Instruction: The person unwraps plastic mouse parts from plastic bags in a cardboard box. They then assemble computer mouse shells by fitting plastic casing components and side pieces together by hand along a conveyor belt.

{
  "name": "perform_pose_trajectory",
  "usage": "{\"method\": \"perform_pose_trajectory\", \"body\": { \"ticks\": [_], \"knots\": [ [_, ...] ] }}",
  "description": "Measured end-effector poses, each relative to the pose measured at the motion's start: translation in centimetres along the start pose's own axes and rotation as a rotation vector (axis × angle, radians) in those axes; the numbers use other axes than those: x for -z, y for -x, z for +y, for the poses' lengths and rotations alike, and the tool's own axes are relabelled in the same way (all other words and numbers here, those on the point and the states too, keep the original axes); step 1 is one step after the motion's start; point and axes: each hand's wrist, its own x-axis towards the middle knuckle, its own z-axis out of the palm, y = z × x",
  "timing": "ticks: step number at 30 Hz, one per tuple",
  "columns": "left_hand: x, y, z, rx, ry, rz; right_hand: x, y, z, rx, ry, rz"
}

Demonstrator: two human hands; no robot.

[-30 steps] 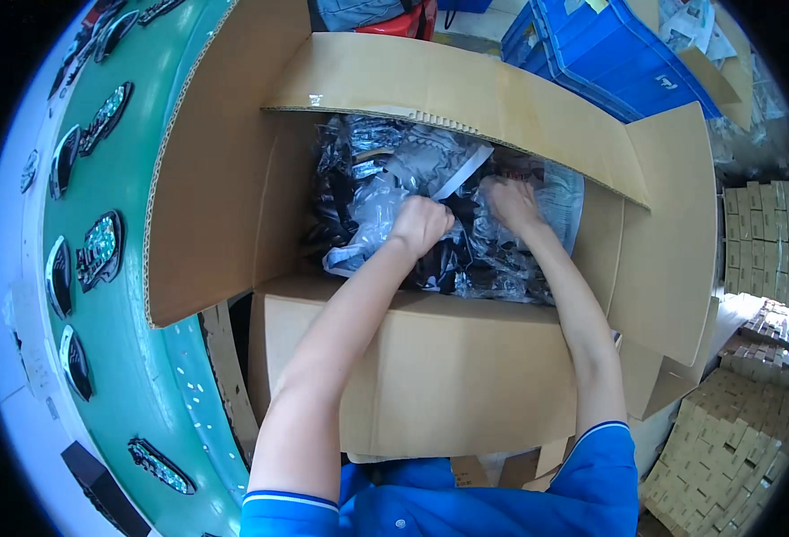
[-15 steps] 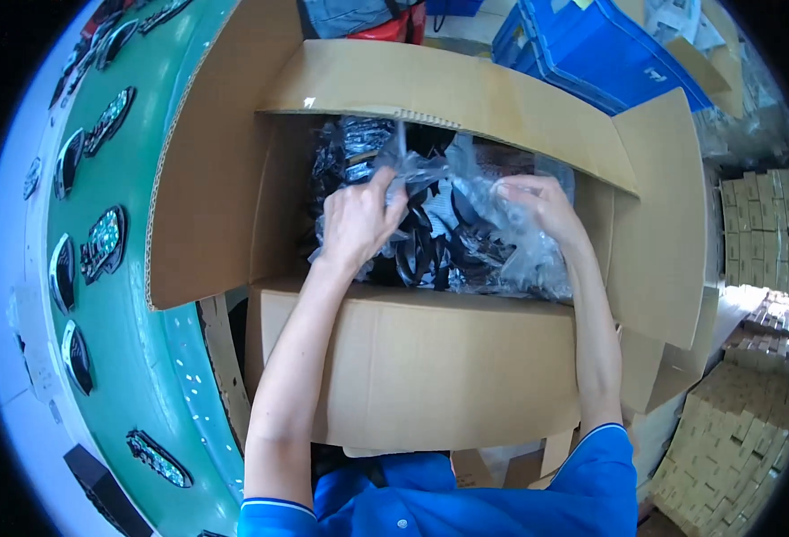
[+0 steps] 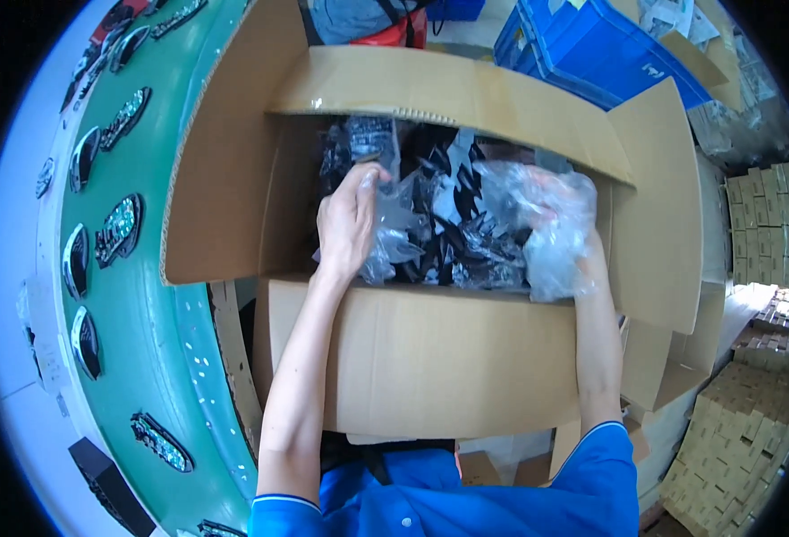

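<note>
Inside an open cardboard box lies a large clear plastic bag, its mouth spread wide. My left hand is closed on the bag's left edge, with the thumb and fingers bunched near the top. Crumpled plastic covers my right hand, which draws the bag's other side toward the box's right wall; its fingers show only dimly through the film. Between my hands, several black curved pieces and pale wrapping lie jumbled in the bag. A plastic-wrapped dark bundle sits at the back left of the box.
Left of the box runs a green work surface with shoe-shaped dark pieces, some with green sequins. A blue plastic crate stands behind at the right. Stacks of small cartons rise along the right side.
My right hand has moved slightly right and is now under the plastic. The bag's mouth is wider, showing more black pieces. My left hand has shifted slightly while keeping hold.
</note>
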Motion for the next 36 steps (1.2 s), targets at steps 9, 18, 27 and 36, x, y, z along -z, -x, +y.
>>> {"method": "perform_pose_trajectory", "body": {
  "ticks": [9,18,27,36],
  "knots": [
    [0.0,1.4,1.4,0.042,-0.201,-0.171,8.8,-6.5,7.5,-0.178,-0.606,-0.769],
    [-1.0,5.3,6.5,0.028,0.575,-0.1,-3.5,2.6,5.2,0.086,-0.009,-0.261],
    [-4.6,9.4,4.6,0.28,1.074,0.134,-13.1,12.6,5.9,1.04,0.393,-0.055],
    [-4.9,11.7,12.3,0.296,1.133,-0.228,-9.7,15.2,3.8,1.172,0.33,0.264]
  ]
}}
